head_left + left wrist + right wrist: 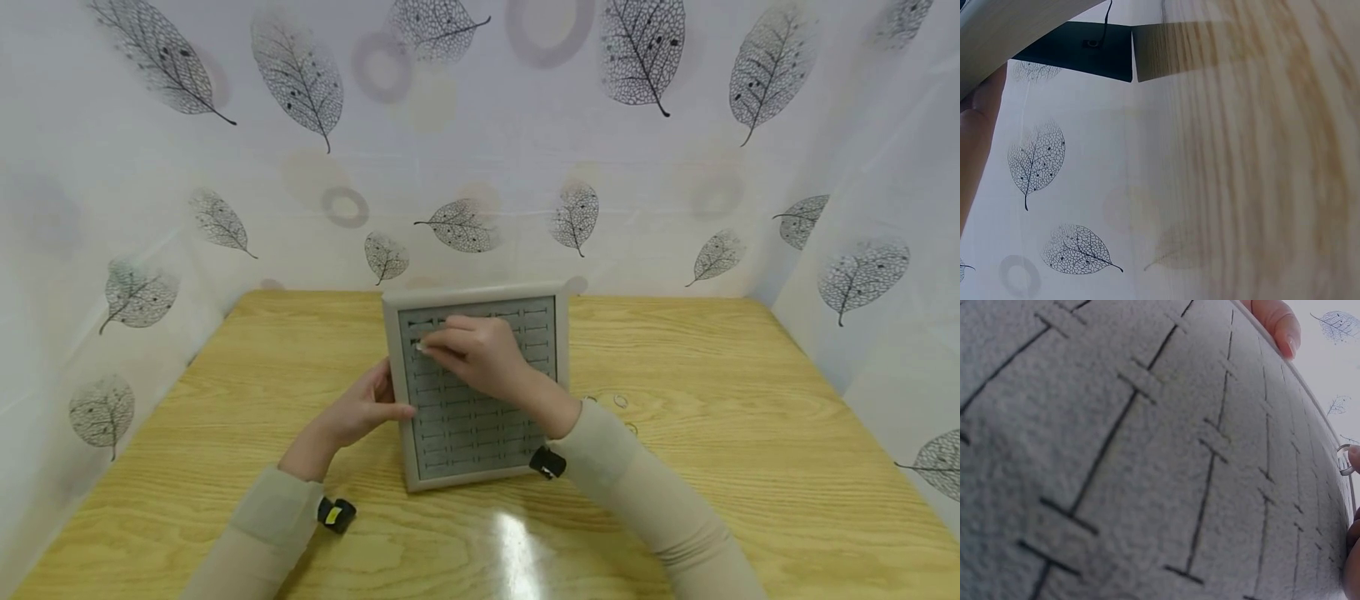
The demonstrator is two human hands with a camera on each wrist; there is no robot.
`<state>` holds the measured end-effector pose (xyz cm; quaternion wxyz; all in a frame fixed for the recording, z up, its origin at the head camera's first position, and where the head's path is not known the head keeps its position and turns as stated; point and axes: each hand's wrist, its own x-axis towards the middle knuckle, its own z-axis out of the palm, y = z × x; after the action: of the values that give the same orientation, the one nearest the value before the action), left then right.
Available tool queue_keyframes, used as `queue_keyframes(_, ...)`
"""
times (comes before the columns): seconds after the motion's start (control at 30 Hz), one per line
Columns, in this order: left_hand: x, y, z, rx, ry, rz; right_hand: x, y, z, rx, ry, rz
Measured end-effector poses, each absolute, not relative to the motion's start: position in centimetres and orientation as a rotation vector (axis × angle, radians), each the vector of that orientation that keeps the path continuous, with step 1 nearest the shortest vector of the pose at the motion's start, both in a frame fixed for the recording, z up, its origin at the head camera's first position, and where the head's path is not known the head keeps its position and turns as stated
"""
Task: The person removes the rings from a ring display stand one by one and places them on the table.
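A ring display board (517, 433) with a pale frame and grey slotted padding stands tilted back on the table. My left hand (358, 410) grips its left edge, the thumb on the front of the frame and the fingers behind. In the left wrist view, part of that hand (980, 134) shows beside the frame (1010, 37). My right hand (483, 354) is at the upper left of the padding and pinches a small silvery ring (1343, 460) between thumb and fingertips, close to a slot of the second row. The right hand covers several slots in the head view.
A few loose rings (621, 401) lie on the wooden table (712, 400) right of the board. Behind the board, a dark support flap (1085, 50) shows in the left wrist view. A leaf-patterned curtain (495, 150) encloses the table's back and sides.
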<state>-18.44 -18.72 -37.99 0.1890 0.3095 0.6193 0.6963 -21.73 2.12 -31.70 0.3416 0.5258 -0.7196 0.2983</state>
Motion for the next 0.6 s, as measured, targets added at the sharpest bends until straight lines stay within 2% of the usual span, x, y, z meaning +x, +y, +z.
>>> queue_keyframes(0.6, -18.58, -18.79, -38.25, 0.852, 1.728, 1.965, -21.00, 2.99, -31.12, 1.407, -1.821, 0.883)
